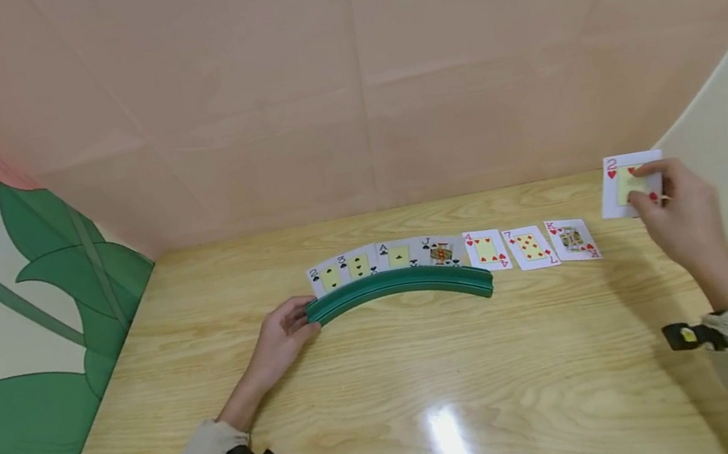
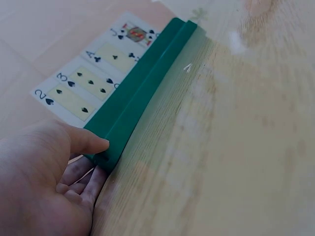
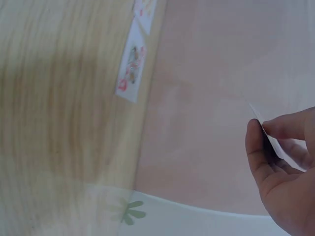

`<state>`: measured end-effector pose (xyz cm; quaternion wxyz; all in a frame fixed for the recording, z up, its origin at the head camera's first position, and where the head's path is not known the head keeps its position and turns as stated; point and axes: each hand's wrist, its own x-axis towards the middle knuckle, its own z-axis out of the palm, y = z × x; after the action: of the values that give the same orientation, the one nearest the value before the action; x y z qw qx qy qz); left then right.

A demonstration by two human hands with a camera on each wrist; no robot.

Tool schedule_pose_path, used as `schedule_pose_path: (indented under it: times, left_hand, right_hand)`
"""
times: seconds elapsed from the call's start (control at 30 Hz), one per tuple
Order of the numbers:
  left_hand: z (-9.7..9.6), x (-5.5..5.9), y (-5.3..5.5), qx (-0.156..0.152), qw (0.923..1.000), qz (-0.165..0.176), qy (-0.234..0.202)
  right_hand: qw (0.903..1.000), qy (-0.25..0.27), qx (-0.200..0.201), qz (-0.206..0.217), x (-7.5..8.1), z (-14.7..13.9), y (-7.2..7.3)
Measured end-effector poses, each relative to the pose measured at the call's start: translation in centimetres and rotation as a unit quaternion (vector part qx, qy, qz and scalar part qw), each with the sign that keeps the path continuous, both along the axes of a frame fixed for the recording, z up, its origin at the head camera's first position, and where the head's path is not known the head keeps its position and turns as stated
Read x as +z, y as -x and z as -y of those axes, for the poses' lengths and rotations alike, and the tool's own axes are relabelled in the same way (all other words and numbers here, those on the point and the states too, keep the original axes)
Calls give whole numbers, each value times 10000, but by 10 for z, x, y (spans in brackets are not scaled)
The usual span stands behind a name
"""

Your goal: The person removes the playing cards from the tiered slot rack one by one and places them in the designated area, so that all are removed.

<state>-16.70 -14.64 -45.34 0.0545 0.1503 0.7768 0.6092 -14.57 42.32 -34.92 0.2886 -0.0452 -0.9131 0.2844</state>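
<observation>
A curved green card holder (image 1: 397,280) lies on the table, and my left hand (image 1: 281,335) grips its left end, thumb over the top in the left wrist view. Standing in its slot are a two of spades (image 2: 66,103), a three of spades (image 2: 93,82), an ace of clubs (image 2: 109,55) and a jack of spades (image 2: 134,33); their lower edges are hidden. At the far right, my right hand (image 1: 683,212) pinches a two of hearts (image 1: 611,192) above the table, face toward the head camera. The right wrist view shows that card edge-on.
Right of the holder, a four of hearts (image 1: 487,251), a seven of diamonds (image 1: 532,248) and a king of hearts (image 1: 573,239) lie face up in a row. A pinkish wall covering (image 1: 358,101) rises behind the wooden table (image 1: 362,394), with patterned panels at both sides.
</observation>
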Motion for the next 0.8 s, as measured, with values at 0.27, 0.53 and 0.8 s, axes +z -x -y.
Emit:
schedule_pose_path:
  times: [0.27,0.53,0.8]
  left_hand:
    - [-1,1,-1,17,10000,37,8]
    - [-2,0,-2,28,10000,43,51]
    - [-1,0,-1,29,10000,31,30]
  right_hand:
    - [9999,109,-99,76,-9,-10,2]
    - [9997,240,98,-12,-17,-17,5]
    - [9971,354,389,557,-26,-27,7]
